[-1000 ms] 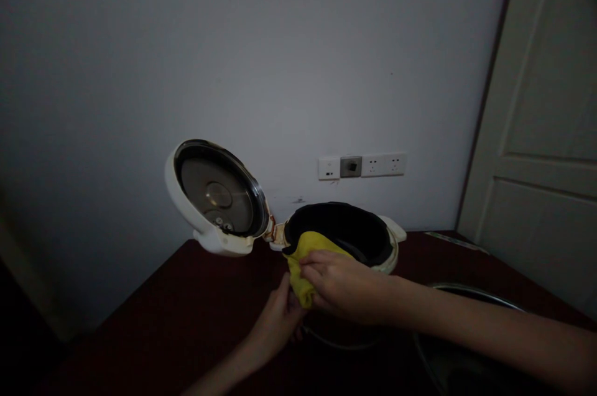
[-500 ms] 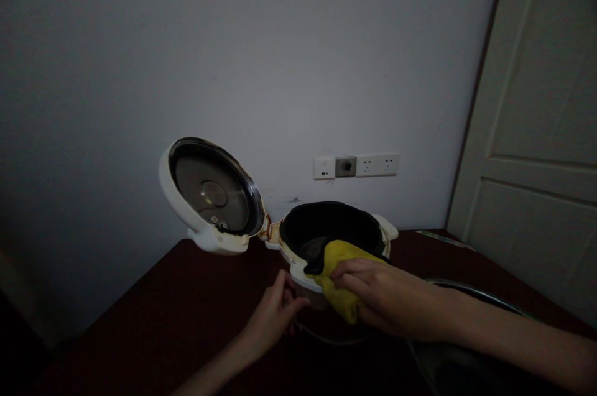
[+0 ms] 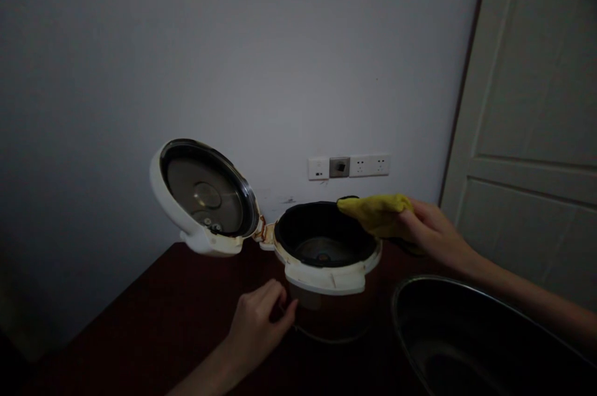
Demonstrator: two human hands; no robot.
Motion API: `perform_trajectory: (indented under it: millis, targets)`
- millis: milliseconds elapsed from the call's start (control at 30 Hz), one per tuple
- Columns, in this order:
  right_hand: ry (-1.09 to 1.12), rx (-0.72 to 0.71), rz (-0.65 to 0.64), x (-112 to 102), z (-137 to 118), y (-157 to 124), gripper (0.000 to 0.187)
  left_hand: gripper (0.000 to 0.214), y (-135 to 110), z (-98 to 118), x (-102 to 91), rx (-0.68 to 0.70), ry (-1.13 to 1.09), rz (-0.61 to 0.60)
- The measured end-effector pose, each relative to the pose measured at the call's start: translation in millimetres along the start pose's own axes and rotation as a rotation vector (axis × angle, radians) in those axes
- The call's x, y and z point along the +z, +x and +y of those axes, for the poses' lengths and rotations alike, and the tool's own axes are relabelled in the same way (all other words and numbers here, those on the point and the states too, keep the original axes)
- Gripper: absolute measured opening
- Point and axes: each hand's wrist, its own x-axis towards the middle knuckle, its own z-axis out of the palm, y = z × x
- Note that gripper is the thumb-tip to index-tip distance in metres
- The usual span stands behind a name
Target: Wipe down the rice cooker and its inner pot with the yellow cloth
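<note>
A white and dark red rice cooker (image 3: 326,275) stands on a dark red table (image 3: 186,315), its lid (image 3: 203,197) swung open to the left and its black inside bare. My right hand (image 3: 436,231) is closed on a yellow cloth (image 3: 375,212), which it presses on the cooker's far right rim. My left hand (image 3: 259,318) rests with curled fingers against the cooker's lower left side; whether anything is in its fingers is hidden.
A large metal pot (image 3: 471,334) sits at the front right of the table. A row of wall sockets (image 3: 347,166) is on the white wall behind the cooker. A pale door (image 3: 536,135) stands at the right.
My right hand has carried the yellow cloth from the cooker's front left rim round to its far right rim. The left hand has stayed by the cooker's base.
</note>
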Motion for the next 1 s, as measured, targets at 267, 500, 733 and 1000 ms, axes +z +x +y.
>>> perform_trajectory:
  millis: [267,500,733,1000]
  targets:
    - [-0.393,-0.622,-0.549,53,-16,-45,0.052,0.030,5,2,0.9,0.544,0.169,0.200]
    - [-0.400,-0.634,-0.586,58,-3,-47,0.052,0.041,14,4,10.1,0.595,0.161,0.187]
    - [-0.222,-0.548,-0.529,27,10,-47,0.062,0.039,18,6,8.1,0.639,0.119,0.177]
    - [0.113,0.009,-0.326,-18,37,-25,0.040,0.033,21,4,13.1,0.644,0.096,0.219]
